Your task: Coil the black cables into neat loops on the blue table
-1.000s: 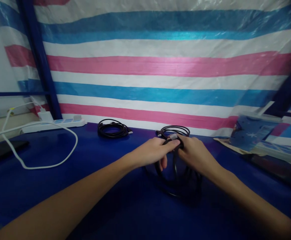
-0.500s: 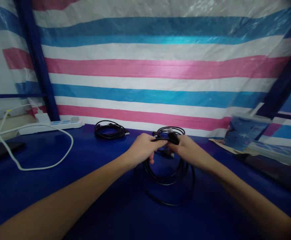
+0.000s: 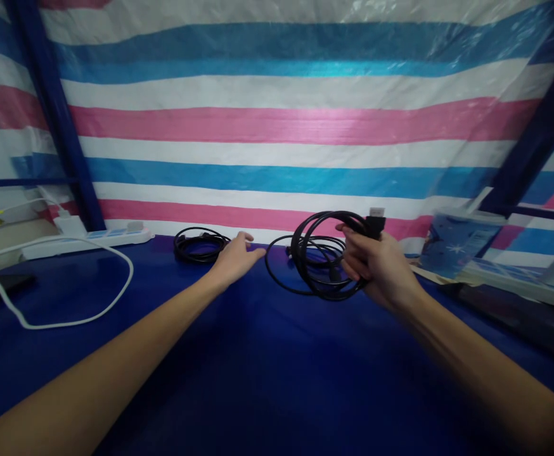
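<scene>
Raised above the blue table (image 3: 258,367), a coiled black HDMI cable (image 3: 300,253) hangs from my right hand (image 3: 376,259), whose fingers are closed round the loops. Its metal-tipped plug (image 3: 376,218) sticks up above that hand, and one looser loop reaches out to the left. My left hand (image 3: 236,258) is apart from it, empty, with fingers spread. Just behind and left of this hand lies another coiled black cable (image 3: 196,248). A further black coil (image 3: 327,252) rests on the table behind the held one, partly hidden by its loops.
A white power strip (image 3: 87,242) with a plugged-in charger (image 3: 70,225) and a white cord (image 3: 127,285) is at left. On the right stand a blue cup (image 3: 457,244) and a dark flat object (image 3: 505,316). A striped sheet (image 3: 277,126) closes off the back.
My left hand has let go of the cable and moved left, its fingers opening. The right hand has lifted the coil and turned it, moving up and right.
</scene>
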Demonstrator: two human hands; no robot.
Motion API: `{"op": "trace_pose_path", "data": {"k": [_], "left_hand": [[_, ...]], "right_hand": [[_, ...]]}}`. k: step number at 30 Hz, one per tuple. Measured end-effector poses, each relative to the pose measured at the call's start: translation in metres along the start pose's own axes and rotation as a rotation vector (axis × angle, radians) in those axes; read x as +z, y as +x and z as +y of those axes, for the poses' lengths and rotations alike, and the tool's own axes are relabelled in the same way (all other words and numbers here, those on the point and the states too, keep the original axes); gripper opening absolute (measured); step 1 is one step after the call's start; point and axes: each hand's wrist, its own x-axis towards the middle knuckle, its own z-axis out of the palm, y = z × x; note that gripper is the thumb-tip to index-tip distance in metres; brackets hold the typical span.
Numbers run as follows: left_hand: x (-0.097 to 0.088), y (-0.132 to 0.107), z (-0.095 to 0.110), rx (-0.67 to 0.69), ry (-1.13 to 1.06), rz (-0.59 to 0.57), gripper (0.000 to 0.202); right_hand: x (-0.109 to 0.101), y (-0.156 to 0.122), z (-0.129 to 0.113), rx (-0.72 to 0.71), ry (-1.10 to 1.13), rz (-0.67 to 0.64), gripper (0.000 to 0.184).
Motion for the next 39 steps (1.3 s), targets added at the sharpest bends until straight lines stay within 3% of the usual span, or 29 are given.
{"op": "trace_pose_path", "data": {"k": [2,4,6,10,12,15,19,21,25,28,30,31,33,35,39], "left_hand": [[0.001,-0.001,-0.003,-0.184,-0.147,-0.235,0.044],[0.007,-0.006,0.001,-0.242,-0.358,-0.448,0.039],[0.016,-0.016,0.011,-0.183,-0.564,-0.518,0.037],[0.030,-0.039,0.037,-0.035,-0.832,-0.525,0.043],[0.034,-0.050,0.047,0.009,-0.829,-0.588,0.037],[0.038,-0.062,0.052,-0.029,-0.726,-0.630,0.023],[0.038,-0.068,0.052,-0.072,-0.759,-0.696,0.038],[0.035,-0.069,0.053,-0.034,-0.746,-0.745,0.039],[0.032,-0.074,0.056,0.071,-0.653,-0.834,0.022],[0.036,-0.079,0.055,0.142,-0.640,-1.041,0.006],[0.038,-0.081,0.053,0.180,-0.600,-1.218,0.010],[0.039,-0.082,0.052,0.203,-0.544,-1.273,0.014],[0.040,-0.084,0.050,0.269,-0.380,-1.273,0.027],[0.038,-0.088,0.052,0.336,-0.262,-1.201,0.039],[0.035,-0.091,0.062,0.311,-0.417,-0.996,0.045]], "right_hand": [[-0.002,0.001,0.000,-0.024,0.014,0.010,0.016],[-0.004,0.003,0.003,-0.010,0.012,0.012,0.016],[-0.005,0.006,0.010,0.025,-0.026,0.010,0.016],[-0.006,0.008,0.026,0.018,-0.334,0.013,0.022],[-0.003,0.006,0.030,-0.113,-0.504,-0.022,0.034],[0.001,-0.002,0.028,-0.267,-0.690,-0.082,0.049],[0.003,-0.008,0.023,-0.257,-0.846,-0.038,0.065],[0.003,-0.008,0.022,-0.252,-0.834,-0.096,0.072],[0.002,-0.004,0.021,-0.205,-0.781,-0.145,0.047],[0.000,0.002,0.025,-0.325,-0.809,-0.137,0.031],[-0.001,0.005,0.029,-0.360,-0.783,-0.190,0.031],[-0.002,0.005,0.032,-0.313,-0.746,-0.242,0.036],[-0.002,0.006,0.037,-0.150,-0.624,-0.351,0.044],[-0.003,0.006,0.043,0.000,-0.471,-0.442,0.045],[-0.006,0.005,0.043,0.189,-0.233,-0.450,0.028]]}}
